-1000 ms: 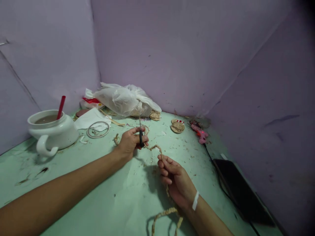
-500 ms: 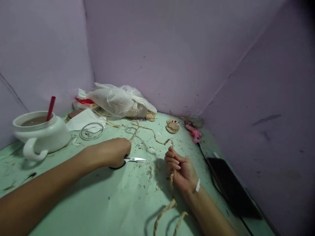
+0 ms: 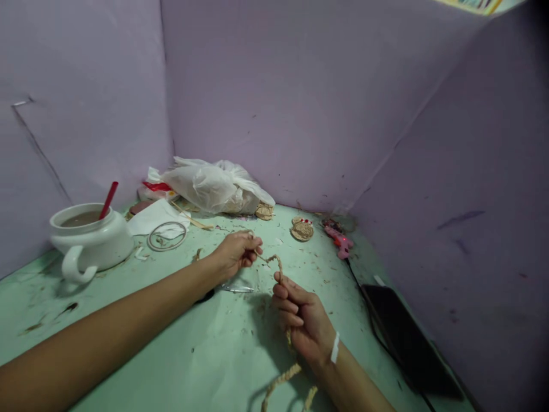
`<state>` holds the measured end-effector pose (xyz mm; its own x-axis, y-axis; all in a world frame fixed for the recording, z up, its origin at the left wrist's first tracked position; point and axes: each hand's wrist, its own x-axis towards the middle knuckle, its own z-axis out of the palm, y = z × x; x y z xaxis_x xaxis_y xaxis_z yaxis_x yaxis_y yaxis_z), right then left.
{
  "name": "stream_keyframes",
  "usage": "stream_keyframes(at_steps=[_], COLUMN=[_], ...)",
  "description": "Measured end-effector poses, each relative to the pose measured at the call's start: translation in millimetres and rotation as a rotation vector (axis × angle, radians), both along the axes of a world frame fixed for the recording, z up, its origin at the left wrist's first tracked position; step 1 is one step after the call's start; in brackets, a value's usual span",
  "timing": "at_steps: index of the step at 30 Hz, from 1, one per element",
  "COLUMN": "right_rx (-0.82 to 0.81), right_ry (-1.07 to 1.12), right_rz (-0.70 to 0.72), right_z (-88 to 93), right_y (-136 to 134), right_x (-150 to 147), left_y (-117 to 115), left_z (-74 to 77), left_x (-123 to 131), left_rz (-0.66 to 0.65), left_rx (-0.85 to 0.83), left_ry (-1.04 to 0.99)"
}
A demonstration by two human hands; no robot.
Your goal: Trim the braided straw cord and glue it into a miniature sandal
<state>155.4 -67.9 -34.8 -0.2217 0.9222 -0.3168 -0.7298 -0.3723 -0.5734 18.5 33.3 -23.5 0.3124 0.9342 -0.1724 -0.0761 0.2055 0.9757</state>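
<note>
A tan braided cord (image 3: 281,379) runs up from the bottom edge into my right hand (image 3: 302,320), whose fingers are closed round it. A short stretch of the cord bridges to my left hand (image 3: 238,254), which pinches it a little farther away and to the left. Another bit of cord shows behind my left wrist. Scissors (image 3: 238,286) lie on the green tabletop under my left hand; their blades show, while the handles are mostly hidden by my forearm.
At left stands a white pot-shaped mug (image 3: 100,243) with a red stick. Nearby are a metal ring (image 3: 185,236) and white paper (image 3: 150,214). A plastic bag (image 3: 214,186) and woven discs (image 3: 302,230) sit at the back. A pink glue gun (image 3: 341,243) and a black tablet-like device (image 3: 409,337) are at right.
My left hand has let go of the scissors, leaving them on the table, and has moved up and right onto the cord. My right hand has shifted slightly left in view, still holding the cord.
</note>
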Motion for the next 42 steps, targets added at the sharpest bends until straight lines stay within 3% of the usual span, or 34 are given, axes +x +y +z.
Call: stream_keyframes(at_steps=[4,6,11,13,15,18,21,24,29,33,42], right_rx=[0.090,0.112,0.170,0.202,0.207,0.143,0.062,0.033,0.011,-0.011,-0.022], right_ry=[-0.379,-0.501,-0.618,-0.592,-0.531,-0.452,-0.436,-0.441,-0.493,-0.524,-0.505], right_rz=[-0.258,-0.313,-0.280,-0.202,-0.144,-0.204,-0.268,-0.257,-0.251,-0.229,-0.240], right_z=[-5.7,-8.1,-5.2,-3.0,-2.9,-7.8,-15.4,-21.5,-25.8,-28.8,-29.6], right_y=[4,6,1,-2,-2,4,13,18,19,19,21], right_x=[-2,-3,-8,-10,-10,-7,-1,2,1,2,4], left_y=[11,9,-3,1,13,37,53,54,45,41,41], left_z=[29.4,50.7,106.1,115.2,109.8,80.2,45.7,24.4,11.8,6.8,-1.8], left_x=[-7,-9,8,23,40,58,61,50,34,31,35], left_rz=[0.116,0.122,0.041,0.054,0.041,-0.101,-0.062,-0.052,-0.345,-0.472,-0.341], left_rx=[0.214,0.330,0.941,1.139,1.206,1.022,0.852,0.692,0.284,-0.167,-0.269], left_ry=[0.160,0.261,0.759,0.896,0.984,1.021,1.027,0.973,0.842,0.474,0.128])
